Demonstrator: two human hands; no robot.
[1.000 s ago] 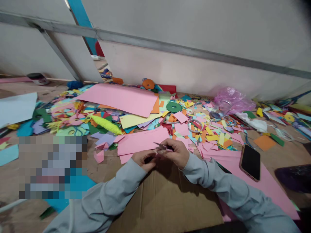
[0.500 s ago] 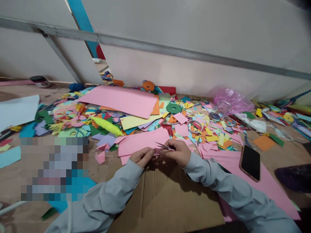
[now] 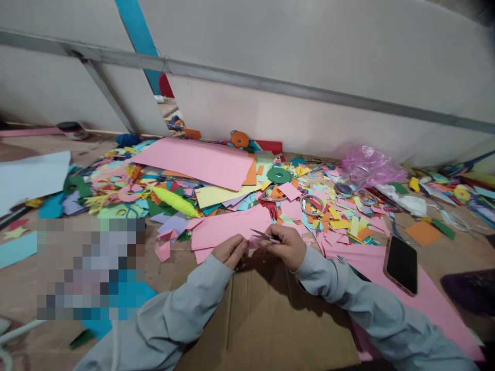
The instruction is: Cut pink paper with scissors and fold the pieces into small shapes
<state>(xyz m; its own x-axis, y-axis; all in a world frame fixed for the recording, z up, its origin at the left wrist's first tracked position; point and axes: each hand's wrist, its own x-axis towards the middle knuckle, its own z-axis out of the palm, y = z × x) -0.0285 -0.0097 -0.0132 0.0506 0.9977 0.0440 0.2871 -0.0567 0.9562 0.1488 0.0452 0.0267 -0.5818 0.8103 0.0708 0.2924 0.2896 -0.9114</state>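
Note:
My right hand is closed around a small pair of scissors, whose slim blades stand slightly apart and point left. My left hand faces it, thumb and fingers pinched on a small piece of pink paper that shows in the gap between the hands. Much of that piece is hidden by my fingers. Just behind both hands lies a pink paper sheet, and below them is a brown cardboard sheet.
Coloured paper scraps cover the table's middle, with a large pink sheet on top. A phone rests at right on another pink sheet. A pink plastic bag sits near the back panel. A pixelated patch hides part of the left.
The whole view has shifted slightly, so things sit a little farther right. Both hands stay close together, with the scissors still held in my right hand.

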